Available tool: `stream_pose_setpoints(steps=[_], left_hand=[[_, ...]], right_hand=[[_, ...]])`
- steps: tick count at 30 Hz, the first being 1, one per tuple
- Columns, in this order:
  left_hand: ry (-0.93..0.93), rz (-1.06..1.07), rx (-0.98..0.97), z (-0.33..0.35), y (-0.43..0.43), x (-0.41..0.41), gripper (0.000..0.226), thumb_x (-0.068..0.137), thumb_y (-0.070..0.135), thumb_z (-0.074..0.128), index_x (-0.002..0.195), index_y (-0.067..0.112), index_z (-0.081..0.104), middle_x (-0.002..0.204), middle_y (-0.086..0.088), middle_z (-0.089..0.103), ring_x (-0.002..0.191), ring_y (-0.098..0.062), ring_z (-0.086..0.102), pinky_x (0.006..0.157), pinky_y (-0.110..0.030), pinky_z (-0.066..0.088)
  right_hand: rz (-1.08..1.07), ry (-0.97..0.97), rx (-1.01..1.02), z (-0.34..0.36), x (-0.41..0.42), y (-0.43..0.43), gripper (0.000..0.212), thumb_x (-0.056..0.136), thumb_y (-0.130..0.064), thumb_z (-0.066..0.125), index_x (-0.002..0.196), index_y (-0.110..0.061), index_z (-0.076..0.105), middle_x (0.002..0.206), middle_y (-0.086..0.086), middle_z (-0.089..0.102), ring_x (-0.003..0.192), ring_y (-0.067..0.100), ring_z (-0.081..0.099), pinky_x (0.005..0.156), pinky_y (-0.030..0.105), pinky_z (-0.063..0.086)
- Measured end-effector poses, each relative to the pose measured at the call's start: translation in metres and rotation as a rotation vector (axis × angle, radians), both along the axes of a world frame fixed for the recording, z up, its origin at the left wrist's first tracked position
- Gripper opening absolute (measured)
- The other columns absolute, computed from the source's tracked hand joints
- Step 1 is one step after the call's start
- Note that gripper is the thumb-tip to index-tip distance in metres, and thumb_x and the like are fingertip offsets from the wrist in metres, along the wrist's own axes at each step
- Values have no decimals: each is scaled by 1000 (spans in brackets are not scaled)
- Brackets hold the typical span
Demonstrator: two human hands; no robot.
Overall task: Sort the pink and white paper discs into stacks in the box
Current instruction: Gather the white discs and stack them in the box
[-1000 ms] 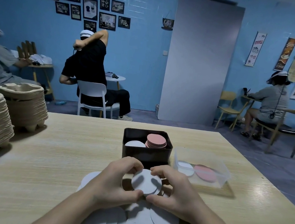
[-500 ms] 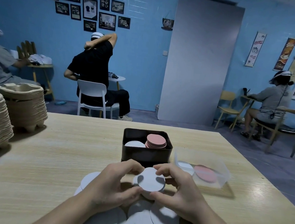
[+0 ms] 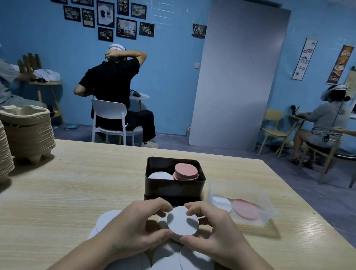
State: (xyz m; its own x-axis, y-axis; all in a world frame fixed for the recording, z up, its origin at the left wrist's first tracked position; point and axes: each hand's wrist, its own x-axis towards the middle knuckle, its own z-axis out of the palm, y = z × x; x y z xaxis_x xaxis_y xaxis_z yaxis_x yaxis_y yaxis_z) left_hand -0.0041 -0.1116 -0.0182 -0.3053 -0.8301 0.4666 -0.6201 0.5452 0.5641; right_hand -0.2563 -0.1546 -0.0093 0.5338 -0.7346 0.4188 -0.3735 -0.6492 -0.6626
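Note:
Both my hands hold a small stack of white discs [image 3: 182,222] just above the table, in front of the black box [image 3: 173,188]. My left hand [image 3: 136,228] grips its left edge with curled fingers and thumb; my right hand [image 3: 213,232] grips the right edge the same way. Inside the box a white stack [image 3: 160,175] sits on the left and a taller pink stack [image 3: 186,172] on the right. Several loose white discs [image 3: 185,264] lie spread on the table under and near my wrists.
A clear plastic tub [image 3: 242,203] to the right of the box holds a white disc and a pink disc. Stacks of pulp trays [image 3: 24,130] stand at the table's left edge. People sit at other tables beyond.
The held white stack has risen slightly and shifted a little toward the box, with both hands keeping their grip. The person in black has moved their raised arm.

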Motion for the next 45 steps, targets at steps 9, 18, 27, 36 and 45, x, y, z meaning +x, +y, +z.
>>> stream_pose_setpoints(steps=[9, 18, 27, 36, 45], left_hand=[[-273, 73, 96, 12, -8, -4, 45, 77, 62, 67, 111, 37, 52, 104, 15, 58, 100, -2, 52, 88, -34, 50], [-254, 44, 172, 9, -18, -20, 47, 72, 56, 75, 107, 39, 48, 115, 29, 57, 112, 6, 50, 95, -27, 48], [-239, 36, 92, 12, -20, -22, 42, 71, 52, 76, 101, 35, 51, 96, 16, 55, 95, -2, 52, 83, -29, 50], [-21, 121, -112, 5, -3, 21, 25, 71, 40, 85, 85, 27, 68, 111, 23, 66, 110, -3, 65, 88, -19, 50], [101, 84, -180, 3, -4, 2, 26, 72, 40, 86, 88, 27, 71, 117, 20, 66, 101, -13, 68, 83, -23, 52]], right_hand=[[-116, 4, 11, 4, -32, 0, 40, 68, -39, 87, 101, -30, 65, 110, -24, 65, 97, 10, 64, 78, 19, 56], [-83, -28, 120, -7, -27, -2, 40, 66, -37, 91, 96, -33, 64, 103, -12, 67, 79, 7, 60, 64, 25, 56], [-95, -13, 113, -6, -27, -2, 41, 66, -39, 90, 95, -40, 62, 108, -11, 67, 89, 17, 63, 70, 41, 61], [-90, -18, 122, -6, -14, 0, 39, 67, -37, 90, 93, -40, 60, 118, -20, 65, 93, 18, 64, 74, 32, 62], [-58, -53, 116, -5, -4, 2, 47, 71, -37, 88, 111, -38, 62, 109, -13, 63, 99, 18, 63, 79, 34, 61]])
